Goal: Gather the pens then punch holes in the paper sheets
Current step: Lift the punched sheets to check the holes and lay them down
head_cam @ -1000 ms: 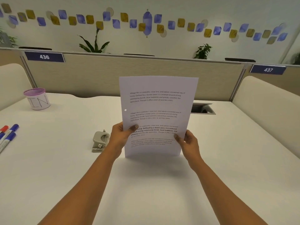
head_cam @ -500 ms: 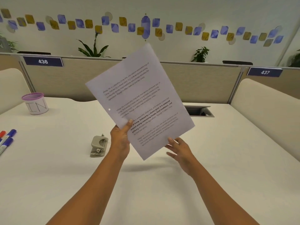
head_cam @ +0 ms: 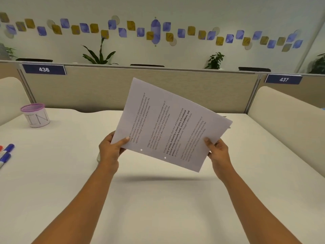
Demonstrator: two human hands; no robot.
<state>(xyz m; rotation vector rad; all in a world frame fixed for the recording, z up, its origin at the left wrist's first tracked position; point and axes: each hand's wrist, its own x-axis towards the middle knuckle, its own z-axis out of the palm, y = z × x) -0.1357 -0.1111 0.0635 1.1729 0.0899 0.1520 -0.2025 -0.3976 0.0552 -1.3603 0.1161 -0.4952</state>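
Printed paper sheets [head_cam: 168, 124] hang in the air above the white desk [head_cam: 158, 199], turned sideways so the text runs up the page. Two punched holes show near the lower edge. My left hand [head_cam: 111, 148] pinches the lower left corner of the sheets. My right hand [head_cam: 217, 152] pinches the right corner. The grey hole punch [head_cam: 98, 157] is almost hidden behind my left hand; only a sliver shows. Blue and red pens [head_cam: 6, 154] lie at the desk's left edge.
A purple mesh cup [head_cam: 36, 115] marked IN stands at the back left. A beige partition [head_cam: 105, 88] with number plates 436 and 437 closes the desk's far side. Padded side panels [head_cam: 284, 113] flank the desk on both sides.
The sheets were rotated from upright to sideways, the punched edge now facing down. My right hand let go, then took the right corner. My left hand now covers the punch.
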